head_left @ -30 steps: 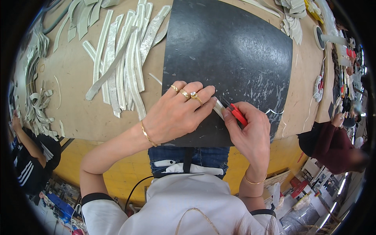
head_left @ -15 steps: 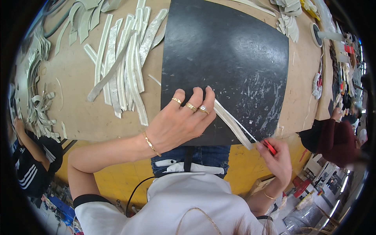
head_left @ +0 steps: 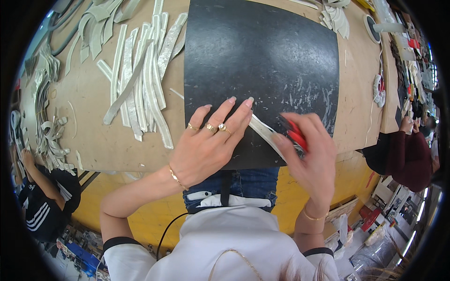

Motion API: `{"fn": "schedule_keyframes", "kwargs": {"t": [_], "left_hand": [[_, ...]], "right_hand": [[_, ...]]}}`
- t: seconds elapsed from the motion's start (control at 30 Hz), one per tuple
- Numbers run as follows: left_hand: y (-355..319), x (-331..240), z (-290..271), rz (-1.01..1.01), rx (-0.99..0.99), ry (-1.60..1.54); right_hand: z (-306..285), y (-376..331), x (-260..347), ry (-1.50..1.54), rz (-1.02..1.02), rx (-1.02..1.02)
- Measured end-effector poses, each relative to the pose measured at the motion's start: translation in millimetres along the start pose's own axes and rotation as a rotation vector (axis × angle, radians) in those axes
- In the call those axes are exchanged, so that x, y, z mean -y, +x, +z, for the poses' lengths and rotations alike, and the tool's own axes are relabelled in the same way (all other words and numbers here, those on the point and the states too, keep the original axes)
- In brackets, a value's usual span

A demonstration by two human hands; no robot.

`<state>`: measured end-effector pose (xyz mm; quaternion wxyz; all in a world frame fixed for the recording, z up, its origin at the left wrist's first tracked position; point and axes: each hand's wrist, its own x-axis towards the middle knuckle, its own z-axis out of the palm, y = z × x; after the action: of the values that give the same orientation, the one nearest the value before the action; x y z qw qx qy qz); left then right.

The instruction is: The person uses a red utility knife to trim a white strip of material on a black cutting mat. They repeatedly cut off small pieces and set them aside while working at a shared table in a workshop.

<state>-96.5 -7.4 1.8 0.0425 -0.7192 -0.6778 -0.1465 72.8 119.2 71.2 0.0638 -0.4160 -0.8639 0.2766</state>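
Observation:
My left hand (head_left: pixel 208 140) rests on a black mat (head_left: pixel 262 56), its fingers slightly bent and side by side, the thumb hidden. From beneath its index finger runs a pale strip (head_left: pixel 263 129) with a raised white edge, slanting toward the mat's near edge; the hand pins its far end. My right hand (head_left: pixel 310 152) is closed around small red-handled snips (head_left: pixel 296 136), whose dark tips point up and left, close beside the strip. My right thumb lies over the strip's nearer part, so its lower end is hidden.
Left of the mat lies a pile of similar pale strips (head_left: pixel 140 84). More strips (head_left: pixel 44 107) hang in bundles at the far left, and grey pieces (head_left: pixel 96 28) lie behind. A tape roll (head_left: pixel 371 29) is at right. Other people (head_left: pixel 408 154) work on both sides.
My right hand has moved up and left from beyond the mat's near edge onto the mat, bringing the snips alongside the strip. My left hand stays on the strip's far end.

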Motion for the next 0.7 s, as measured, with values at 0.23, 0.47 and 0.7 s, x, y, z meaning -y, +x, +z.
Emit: {"fn": "schedule_keyframes", "kwargs": {"t": [0.23, 0.47, 0.7], "left_hand": [[-2.4, 2.0, 2.9, -0.078, 0.084, -0.125], [-2.1, 0.9, 6.7, -0.078, 0.05, -0.095], [-0.6, -2.9, 3.9, -0.134, 0.091, -0.133]], "right_hand": [[4.1, 39.1, -8.0, -0.278, -0.464, 0.035], [-6.9, 40.1, -11.5, -0.487, -0.573, -0.002], [-6.0, 40.1, -9.7, -0.527, -0.559, 0.016]]}}
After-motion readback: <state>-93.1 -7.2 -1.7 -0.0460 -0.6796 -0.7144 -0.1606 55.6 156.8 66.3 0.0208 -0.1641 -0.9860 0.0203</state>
